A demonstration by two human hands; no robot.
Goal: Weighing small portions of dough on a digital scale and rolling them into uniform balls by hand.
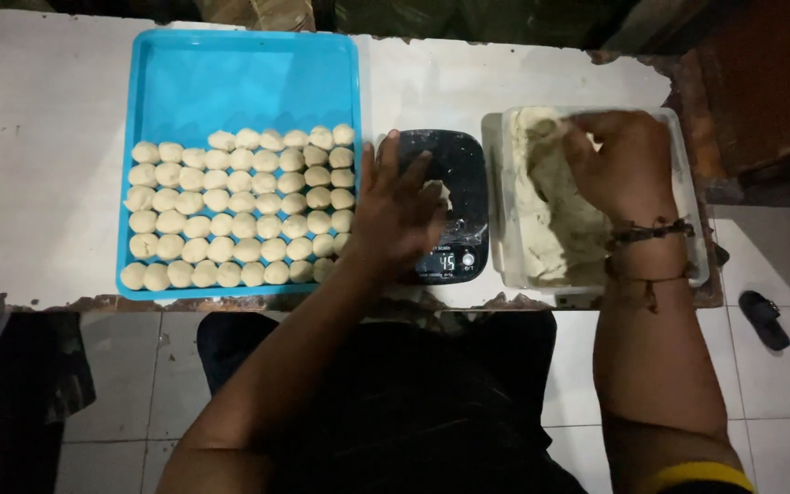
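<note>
My left hand (398, 206) rests on a black digital kitchen scale (464, 174), fingers spread over a small piece of pale dough (436, 194) lying on it. My right hand (626, 166) reaches into a clear plastic container (695, 220) and digs its fingers into a big mass of pale dough (546, 210). Left of the scale, a blue tray (240, 82) carries several rows of small round dough balls (240, 210) that fill its near half.
Everything stands on a white worktop (38, 165) with a chipped near edge. Below it are a white tiled floor (779, 393) and a dark sandal (764, 319) at the right. A brown wooden surface (770, 82) rises at the far right.
</note>
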